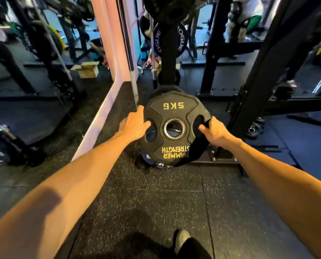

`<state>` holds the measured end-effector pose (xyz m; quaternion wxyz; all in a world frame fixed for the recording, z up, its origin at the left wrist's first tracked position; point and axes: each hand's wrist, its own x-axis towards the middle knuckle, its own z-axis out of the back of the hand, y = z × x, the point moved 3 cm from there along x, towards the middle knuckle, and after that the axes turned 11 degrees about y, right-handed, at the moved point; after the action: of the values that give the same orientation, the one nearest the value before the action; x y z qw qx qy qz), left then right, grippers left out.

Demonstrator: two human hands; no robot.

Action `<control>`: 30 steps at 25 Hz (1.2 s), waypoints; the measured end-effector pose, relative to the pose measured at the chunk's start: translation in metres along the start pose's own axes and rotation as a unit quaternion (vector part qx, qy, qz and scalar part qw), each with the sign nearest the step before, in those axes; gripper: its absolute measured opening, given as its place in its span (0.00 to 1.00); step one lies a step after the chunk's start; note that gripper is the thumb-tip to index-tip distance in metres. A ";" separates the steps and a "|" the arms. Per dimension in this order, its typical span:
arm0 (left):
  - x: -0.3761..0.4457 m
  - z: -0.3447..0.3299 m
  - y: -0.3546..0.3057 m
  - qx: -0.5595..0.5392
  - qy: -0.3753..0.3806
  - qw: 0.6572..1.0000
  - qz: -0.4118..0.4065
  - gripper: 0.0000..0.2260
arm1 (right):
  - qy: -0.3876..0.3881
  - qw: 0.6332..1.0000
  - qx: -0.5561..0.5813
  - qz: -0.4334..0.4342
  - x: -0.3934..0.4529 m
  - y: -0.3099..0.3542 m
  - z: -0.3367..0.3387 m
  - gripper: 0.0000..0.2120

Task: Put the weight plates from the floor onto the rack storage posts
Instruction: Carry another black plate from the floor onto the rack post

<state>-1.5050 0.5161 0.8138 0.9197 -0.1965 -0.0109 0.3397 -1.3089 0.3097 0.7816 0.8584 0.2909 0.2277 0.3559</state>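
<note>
A black 5 kg weight plate (pixel 172 109) with yellow lettering and a steel-ringed centre hole is held up in front of me, its face toward the camera. My left hand (pixel 133 124) grips its left edge with fingers in the left grip hole. My right hand (pixel 214 130) holds the right side through the right grip hole. Below and behind it, another dark plate (pixel 148 159) lies on the floor, mostly hidden. The black rack upright (pixel 169 53) stands straight ahead, with Rogue plates (pixel 181 38) stored on it higher up.
A mirror wall with a pale frame (pixel 103 109) runs along the left. A barbell (pixel 131 58) leans beside it. Rack base beams (pixel 296 105) and another upright (pixel 264 71) stand to the right. My shoe (pixel 181 240) is on the speckled rubber floor.
</note>
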 end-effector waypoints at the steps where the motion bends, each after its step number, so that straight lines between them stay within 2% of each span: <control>1: 0.014 0.004 -0.003 -0.001 -0.015 1.000 -0.006 0.18 | -0.012 1.000 -0.006 0.018 0.015 0.002 0.007 0.18; 5: 0.061 -0.002 -0.003 0.016 -0.074 0.996 -0.055 0.14 | -0.041 0.996 -0.022 0.079 0.068 -0.007 0.013 0.15; 10: 0.101 -0.031 0.011 0.053 -0.139 0.986 -0.080 0.18 | -0.093 0.985 -0.041 0.138 0.117 -0.031 -0.005 0.11; 18: 0.139 -0.100 0.046 0.064 -0.204 0.969 -0.122 0.15 | -0.151 0.961 -0.079 0.216 0.160 -0.076 -0.054 0.10; 23: 0.143 -0.140 0.062 0.057 -0.228 0.962 -0.142 0.18 | -0.166 0.957 -0.091 0.222 0.165 -0.099 -0.085 0.10; 27: 0.139 -0.160 0.079 0.052 -0.238 0.958 -0.149 0.18 | -0.169 0.952 -0.097 0.235 0.158 -0.107 -0.114 0.16; 30: 0.140 -0.167 0.092 0.068 -0.253 0.954 -0.143 0.18 | -0.183 0.948 -0.101 0.241 0.156 -0.107 -0.128 0.16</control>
<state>-1.4293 0.6088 0.6100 0.9371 -0.0376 -0.2481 0.2427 -1.2342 0.4068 0.5890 0.7988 0.3090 -0.0471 0.5140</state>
